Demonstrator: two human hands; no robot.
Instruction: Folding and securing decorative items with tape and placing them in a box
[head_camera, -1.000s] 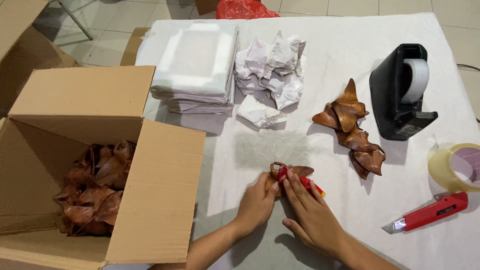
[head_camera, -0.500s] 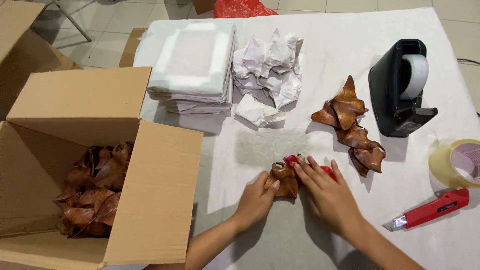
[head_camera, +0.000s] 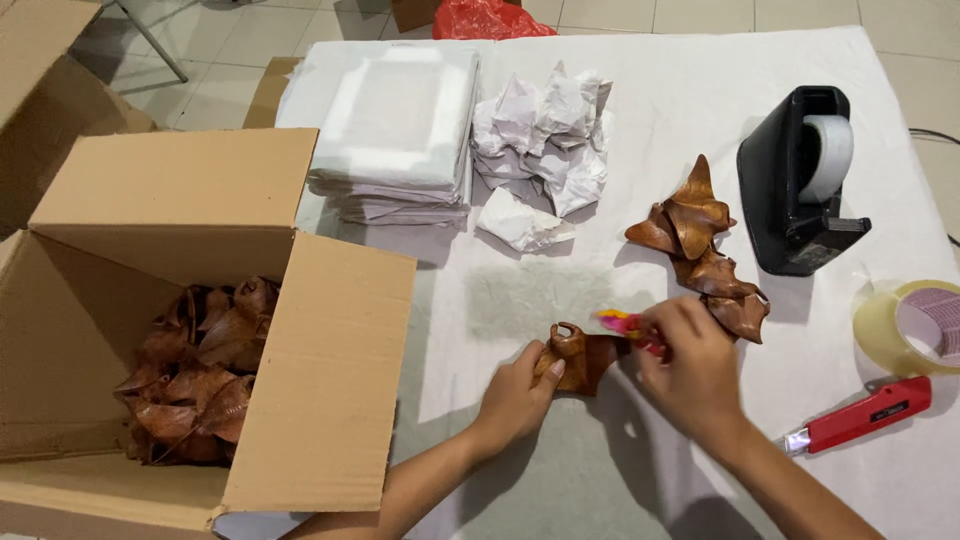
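Head view: the left hand (head_camera: 512, 395) pinches a small brown carved wooden piece (head_camera: 578, 358) against the white-covered table (head_camera: 620, 200), fingers closed on its left end. The right hand (head_camera: 692, 365), which lay flat over the piece half a second ago, has lifted and now nips a small pink and yellow object (head_camera: 622, 322) at the piece's upper right edge. More carved pieces (head_camera: 700, 240) lie beyond, others fill the open cardboard box (head_camera: 200, 370)
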